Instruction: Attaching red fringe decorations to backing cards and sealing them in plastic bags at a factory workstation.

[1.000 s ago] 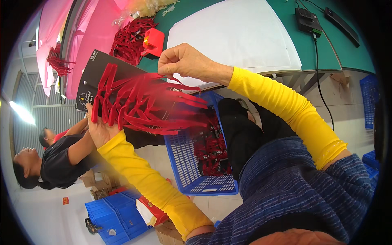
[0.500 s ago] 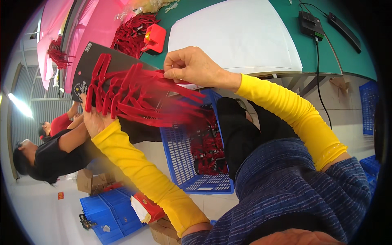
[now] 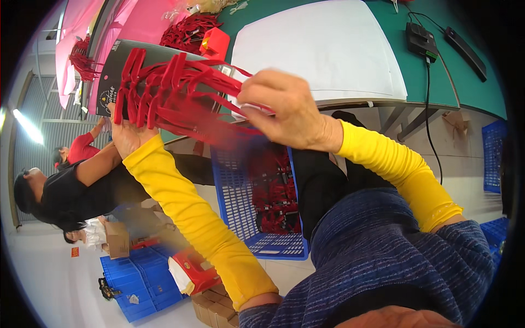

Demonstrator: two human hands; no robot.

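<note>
Head view: crate (image 3: 232, 203) holds red bundles (image 3: 277, 201); left grip (image 3: 131, 136) clasps card (image 3: 157, 55), right grip (image 3: 285, 111) pinches ribbons (image 3: 221, 82).

From my remote feed I log a production workshop: green-topped worktable (image 3: 392, 24), blue perforated plastic crate (image 3: 235, 202) packed with red ribbon pieces (image 3: 275, 199), brown cardboard boxes (image 3: 212, 307) on the floor, black-shirted co-worker (image 3: 82, 188) nearby.
</note>
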